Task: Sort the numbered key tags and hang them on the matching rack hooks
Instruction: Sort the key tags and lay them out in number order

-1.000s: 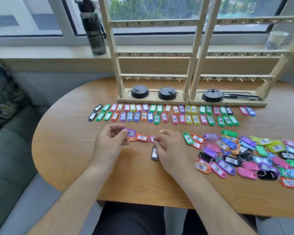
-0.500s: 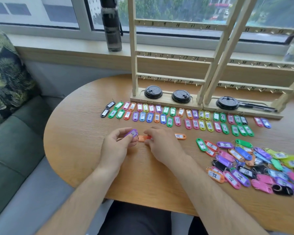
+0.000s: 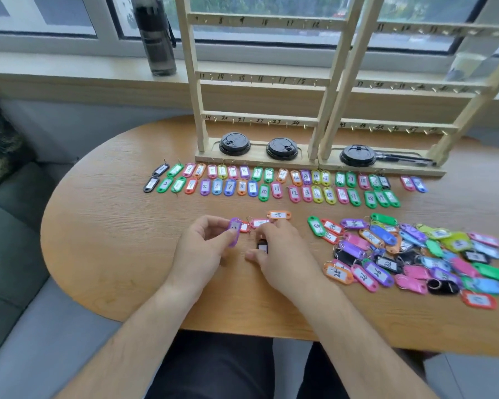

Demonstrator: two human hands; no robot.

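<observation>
Wooden tabletop (image 3: 113,240) before you: your left hand (image 3: 202,251) pinches the purple tag (image 3: 234,232); the black tag (image 3: 262,246) lies near-to-far against your right hand (image 3: 283,254), whose fingers curl, grip unclear.

Two tag rows (image 3: 271,184) before the rack (image 3: 317,165), loose pile (image 3: 415,254) right, bottle (image 3: 156,36) behind on sill.

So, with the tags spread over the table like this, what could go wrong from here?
1. The left hand pinches the purple plastic key tag; its handwritten number could be misread, putting it wrongly in the two sorted rows.
2. The right forearm lies close to the loose heap of coloured tags and could scatter it.
</observation>
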